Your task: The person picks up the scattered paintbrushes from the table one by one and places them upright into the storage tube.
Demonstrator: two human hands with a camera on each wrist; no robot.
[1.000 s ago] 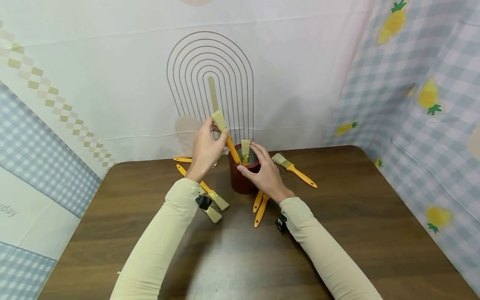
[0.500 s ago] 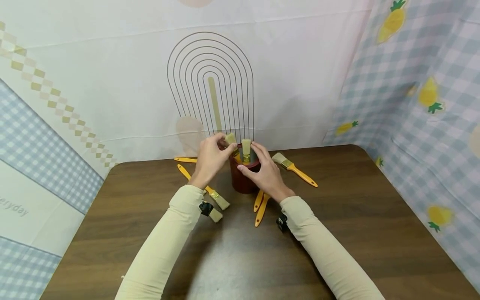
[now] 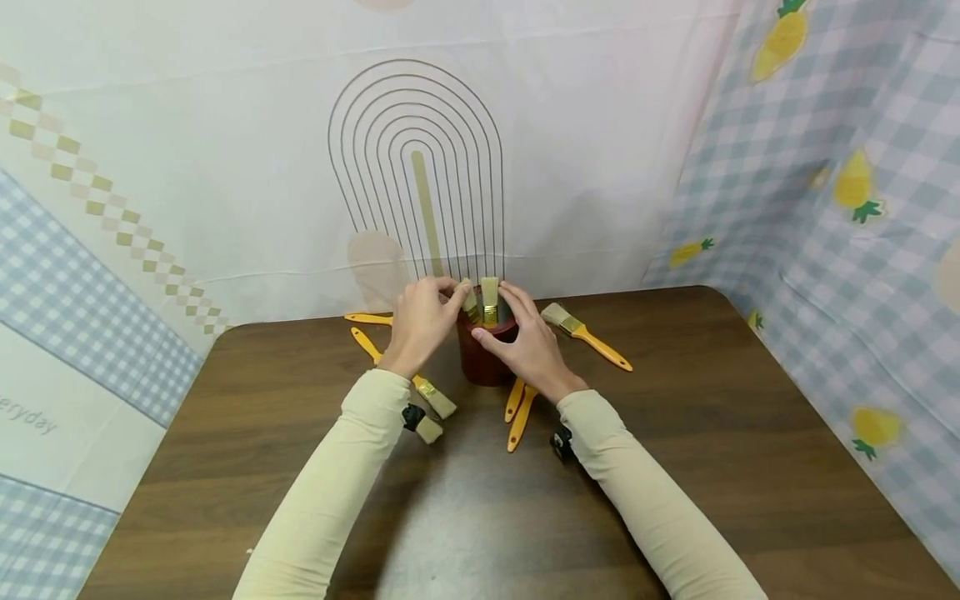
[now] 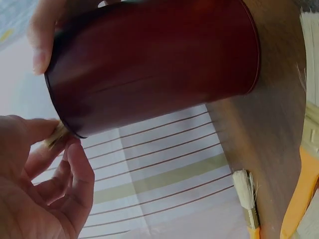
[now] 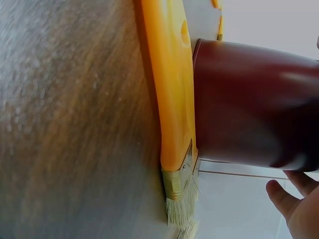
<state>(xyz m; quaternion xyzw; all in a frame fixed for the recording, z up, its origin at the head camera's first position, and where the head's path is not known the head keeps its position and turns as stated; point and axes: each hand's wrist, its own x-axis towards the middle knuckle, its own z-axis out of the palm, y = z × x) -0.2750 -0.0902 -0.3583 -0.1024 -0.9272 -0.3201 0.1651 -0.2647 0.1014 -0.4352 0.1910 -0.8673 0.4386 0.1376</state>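
A dark red cup (image 3: pixel 482 367) stands upright on the table. Two paintbrushes poke out of its mouth, bristles up: one upright brush (image 3: pixel 490 298) and a leaning brush (image 3: pixel 472 312) at the left side. My left hand (image 3: pixel 422 321) pinches the leaning brush by its bristles, with the fingertips right at the rim; its handle is hidden inside the cup. In the left wrist view, those bristles (image 4: pixel 59 134) show between thumb and fingers. My right hand (image 3: pixel 534 343) holds the cup's rim from the right, thumb in front and fingers behind.
Yellow-handled brushes lie around the cup: one brush (image 3: pixel 588 337) to the right, two handles (image 3: pixel 520 423) in front below my right hand, several on the left, including a brush (image 3: pixel 435 398) partly under my left wrist. A cloth-covered wall (image 3: pixel 600 167) rises behind the table.
My left hand has come down and right toward the cup, lowering the leaning brush until mostly its bristles and ferrule show above the rim. My right hand stays on the cup.
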